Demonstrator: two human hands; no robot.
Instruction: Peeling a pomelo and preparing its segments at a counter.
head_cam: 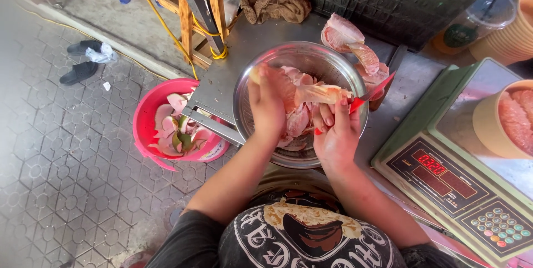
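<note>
Both hands, left hand [267, 107] and right hand [336, 134], grip a pale-pink, membrane-streaked pomelo segment [319, 93].

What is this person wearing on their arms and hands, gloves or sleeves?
No gloves: the left hand and right hand are bare, with no rings or watch visible. Both forearms are uncovered. Short dark sleeves of a black T-shirt with a pale printed design end above the elbows.

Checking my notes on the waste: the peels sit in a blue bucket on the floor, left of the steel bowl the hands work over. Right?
Not quite: the bucket is pink-red, not blue. The head view shows it on the floor, holding peels, left of the steel bowl under both hands.
</note>
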